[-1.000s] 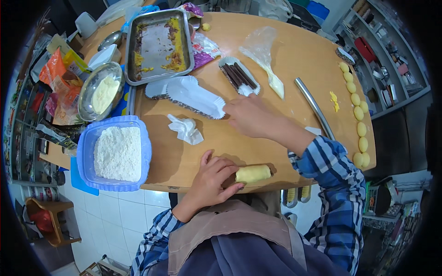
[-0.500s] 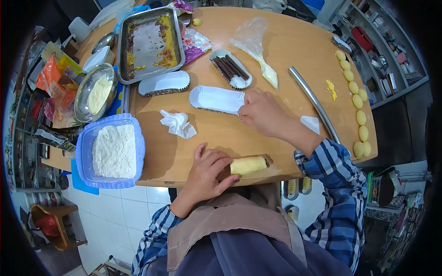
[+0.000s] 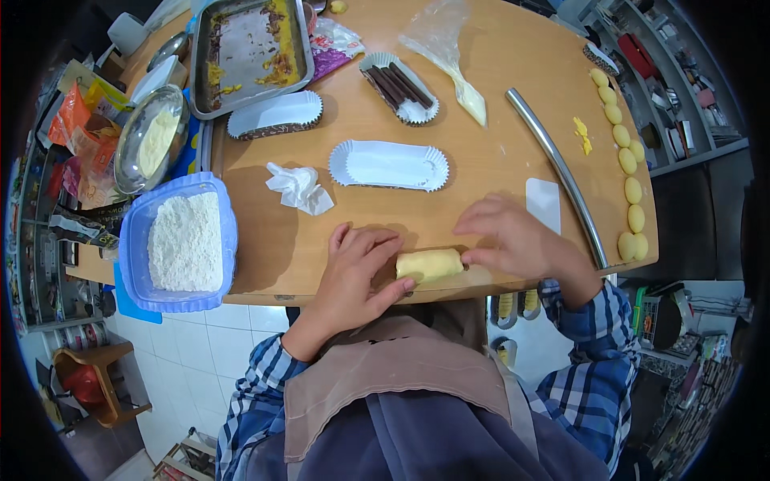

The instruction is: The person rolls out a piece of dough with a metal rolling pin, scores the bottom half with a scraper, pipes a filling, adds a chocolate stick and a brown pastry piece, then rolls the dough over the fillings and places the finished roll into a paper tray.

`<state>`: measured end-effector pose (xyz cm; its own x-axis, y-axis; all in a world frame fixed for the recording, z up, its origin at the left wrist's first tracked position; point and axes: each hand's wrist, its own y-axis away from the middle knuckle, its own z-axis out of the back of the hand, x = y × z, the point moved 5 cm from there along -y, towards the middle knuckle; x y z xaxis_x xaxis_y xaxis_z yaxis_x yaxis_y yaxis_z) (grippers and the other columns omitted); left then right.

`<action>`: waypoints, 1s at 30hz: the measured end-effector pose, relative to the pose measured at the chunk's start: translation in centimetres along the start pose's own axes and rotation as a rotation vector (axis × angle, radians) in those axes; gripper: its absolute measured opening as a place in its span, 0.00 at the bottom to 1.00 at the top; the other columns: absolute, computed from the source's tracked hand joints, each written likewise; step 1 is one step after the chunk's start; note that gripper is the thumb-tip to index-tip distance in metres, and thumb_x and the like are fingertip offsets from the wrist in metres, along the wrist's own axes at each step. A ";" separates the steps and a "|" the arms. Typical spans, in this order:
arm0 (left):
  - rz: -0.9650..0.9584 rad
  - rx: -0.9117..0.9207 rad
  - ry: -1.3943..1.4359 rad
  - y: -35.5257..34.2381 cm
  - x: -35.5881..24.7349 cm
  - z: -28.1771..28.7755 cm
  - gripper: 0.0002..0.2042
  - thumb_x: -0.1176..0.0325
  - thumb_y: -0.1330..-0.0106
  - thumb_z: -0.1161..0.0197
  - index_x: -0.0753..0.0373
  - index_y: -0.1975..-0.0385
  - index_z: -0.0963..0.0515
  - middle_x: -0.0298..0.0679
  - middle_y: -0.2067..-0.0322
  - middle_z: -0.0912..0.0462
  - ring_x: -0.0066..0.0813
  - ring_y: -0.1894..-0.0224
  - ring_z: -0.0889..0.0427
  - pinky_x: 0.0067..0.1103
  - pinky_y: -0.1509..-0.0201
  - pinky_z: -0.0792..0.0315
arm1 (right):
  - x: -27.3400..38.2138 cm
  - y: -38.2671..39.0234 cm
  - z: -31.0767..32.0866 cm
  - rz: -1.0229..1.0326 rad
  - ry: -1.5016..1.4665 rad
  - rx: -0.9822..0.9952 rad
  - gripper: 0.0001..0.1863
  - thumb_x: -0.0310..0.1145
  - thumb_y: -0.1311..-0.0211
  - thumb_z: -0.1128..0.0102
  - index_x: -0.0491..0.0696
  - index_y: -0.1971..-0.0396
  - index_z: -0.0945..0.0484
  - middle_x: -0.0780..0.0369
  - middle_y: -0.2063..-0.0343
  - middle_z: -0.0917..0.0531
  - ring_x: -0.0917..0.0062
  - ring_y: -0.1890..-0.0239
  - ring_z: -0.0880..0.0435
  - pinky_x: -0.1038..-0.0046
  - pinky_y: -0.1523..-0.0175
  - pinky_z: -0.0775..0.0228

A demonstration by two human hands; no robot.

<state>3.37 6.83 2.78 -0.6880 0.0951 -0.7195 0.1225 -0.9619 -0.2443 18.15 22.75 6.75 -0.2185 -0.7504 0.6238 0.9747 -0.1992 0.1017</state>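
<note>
A pale yellow dough roll (image 3: 430, 264) lies on the wooden table near its front edge, with a bit of dark filling at its right end. My left hand (image 3: 357, 268) rests at the roll's left end, thumb and fingers apart. At the other end hovers my right hand (image 3: 513, 236), its thumb close to the tip of the roll and its fingers spread. Beyond the hands sits a white paper loaf case (image 3: 389, 165) with a fluted rim and nothing in it. Behind that, a second paper case (image 3: 399, 88) holds several dark brown sticks.
At the left are a blue tub of white flour (image 3: 178, 300), a metal bowl (image 3: 128, 164) and a smeared baking tray (image 3: 253, 100). A steel tube (image 3: 553, 164), a white scraper (image 3: 543, 204), a piping bag (image 3: 465, 88) and several dough balls (image 3: 632, 191) lie rightward. Crumpled tissue (image 3: 299, 188) lies mid-left.
My right hand has let go of the white paper case and come back toward me to the roll's right end. My left hand stays by the roll.
</note>
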 end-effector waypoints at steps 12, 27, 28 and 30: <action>-0.032 0.052 -0.035 1.0 -0.6 -0.6 0.16 0.65 0.45 0.30 0.60 0.58 0.22 0.39 0.52 0.22 0.38 0.47 0.26 0.48 0.33 0.53 | -0.1 2.5 -4.3 -0.008 -0.157 -0.109 0.15 0.30 0.51 0.31 0.45 0.62 0.22 0.59 0.60 0.19 0.64 0.55 0.25 0.64 0.47 0.34; -0.017 0.171 -0.077 0.5 -2.0 -0.4 0.32 0.62 0.51 0.28 0.64 0.45 0.30 0.45 0.49 0.27 0.44 0.44 0.30 0.48 0.31 0.55 | 1.2 3.5 -4.7 0.017 -0.026 -0.164 0.32 0.38 0.56 0.27 0.45 0.49 0.25 0.57 0.54 0.27 0.62 0.49 0.32 0.63 0.43 0.42; -0.037 0.169 -0.082 0.4 -2.1 -0.2 0.33 0.60 0.51 0.27 0.64 0.44 0.30 0.45 0.48 0.28 0.45 0.43 0.31 0.47 0.31 0.54 | 1.3 3.4 -4.5 0.022 -0.060 -0.180 0.31 0.38 0.57 0.27 0.45 0.49 0.25 0.57 0.54 0.27 0.62 0.49 0.32 0.63 0.42 0.42; -0.032 0.176 -0.104 0.1 -2.0 -0.2 0.32 0.62 0.51 0.27 0.64 0.45 0.29 0.45 0.49 0.27 0.44 0.43 0.31 0.46 0.32 0.53 | 1.3 3.2 -4.7 0.004 -0.013 -0.177 0.30 0.38 0.57 0.27 0.45 0.50 0.24 0.58 0.54 0.27 0.62 0.49 0.32 0.63 0.42 0.43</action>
<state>4.93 6.60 4.06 -0.7610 0.1076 -0.6397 -0.0210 -0.9897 -0.1415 20.72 18.18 4.21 -0.2129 -0.7434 0.6341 0.9516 -0.3050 -0.0381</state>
